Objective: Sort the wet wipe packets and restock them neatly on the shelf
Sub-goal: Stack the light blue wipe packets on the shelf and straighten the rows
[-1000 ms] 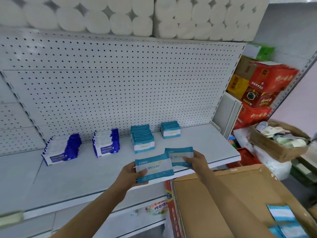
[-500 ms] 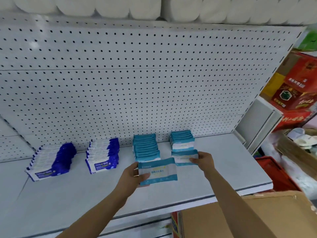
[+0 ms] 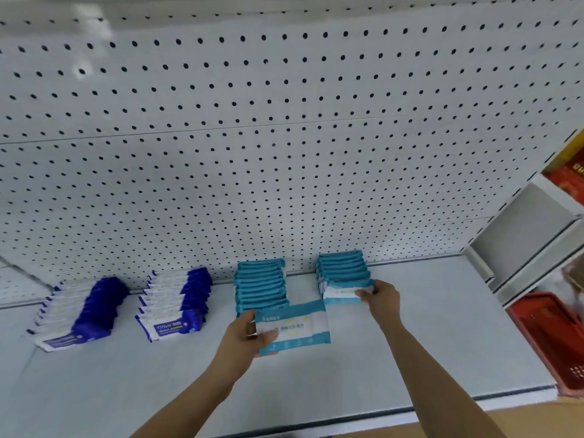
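- The left hand (image 3: 245, 335) grips a teal-and-white wet wipe packet (image 3: 292, 328) by its left end, thumb across the front and fingers behind, holding it face-up above the shelf (image 3: 426, 343), just in front of the left teal row (image 3: 260, 284).
- The right hand (image 3: 380, 300) pinches a second teal packet (image 3: 343, 294) at its right end; this packet stands at the front of the right teal row (image 3: 343, 268), touching the packet behind it.
- Both teal rows run from the shelf's back edge toward the front, packets leaning one behind another, the two rows near each other around the middle of the shelf.
- To their left stand two rows of dark-blue-and-white packets: one (image 3: 177, 303) near the left teal row, the other (image 3: 82, 312) toward the shelf's left end.
- A white pegboard (image 3: 284, 137) rises from the shelf's back edge.
- Beyond the shelf's right end sits a red basket (image 3: 550, 339), with a white panel (image 3: 534, 235) above it.
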Demonstrator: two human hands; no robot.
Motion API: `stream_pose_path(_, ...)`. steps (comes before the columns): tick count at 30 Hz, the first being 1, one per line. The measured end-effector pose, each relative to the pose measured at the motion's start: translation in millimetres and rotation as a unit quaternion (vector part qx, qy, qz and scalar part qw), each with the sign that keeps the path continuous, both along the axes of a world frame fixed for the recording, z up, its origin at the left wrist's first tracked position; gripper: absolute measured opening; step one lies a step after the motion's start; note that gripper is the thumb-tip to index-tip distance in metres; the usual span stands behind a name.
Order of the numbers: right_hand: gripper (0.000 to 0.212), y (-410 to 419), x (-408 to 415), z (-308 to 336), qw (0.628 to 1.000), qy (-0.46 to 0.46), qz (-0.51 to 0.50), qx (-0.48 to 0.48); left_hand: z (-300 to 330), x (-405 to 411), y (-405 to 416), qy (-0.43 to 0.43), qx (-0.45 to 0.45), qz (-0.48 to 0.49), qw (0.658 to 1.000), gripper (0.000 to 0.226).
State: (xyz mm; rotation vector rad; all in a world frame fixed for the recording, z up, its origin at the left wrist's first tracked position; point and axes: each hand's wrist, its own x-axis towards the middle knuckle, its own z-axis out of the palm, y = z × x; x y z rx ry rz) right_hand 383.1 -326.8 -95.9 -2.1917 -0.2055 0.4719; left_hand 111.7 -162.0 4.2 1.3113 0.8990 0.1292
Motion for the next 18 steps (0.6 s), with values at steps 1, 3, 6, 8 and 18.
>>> stream_pose_path(1, 0.016, 2, 1, 1, 1.0, -0.008, -0.002, -0.007, -1, 3, -1, 0.0, -0.002, 0.001, 1.0, 0.035)
stream_pose_path(3, 0.02, 4, 3, 2, 1.0, -0.02, 0.001, -0.02, -4, 8, -3, 0.0, -0.003, -0.003, 1.0, 0.035)
stream_pose_path(6, 0.024, 4, 3, 1, 0.999, -0.025, 0.0, -0.031, -7, 15, -7, 0.013, 0.001, -0.011, 1.0, 0.035)
stream_pose_path(8, 0.026, 3, 2, -1, 0.999, -0.019, -0.006, -0.035, -11, 20, -9, 0.017, -0.003, -0.015, 1.0, 0.036)
stream_pose_path(18, 0.023, -25, -34, 33, 0.983, 0.046, -0.086, 0.155, -41, 63, -27, 0.012, -0.008, -0.056, 0.998, 0.026)
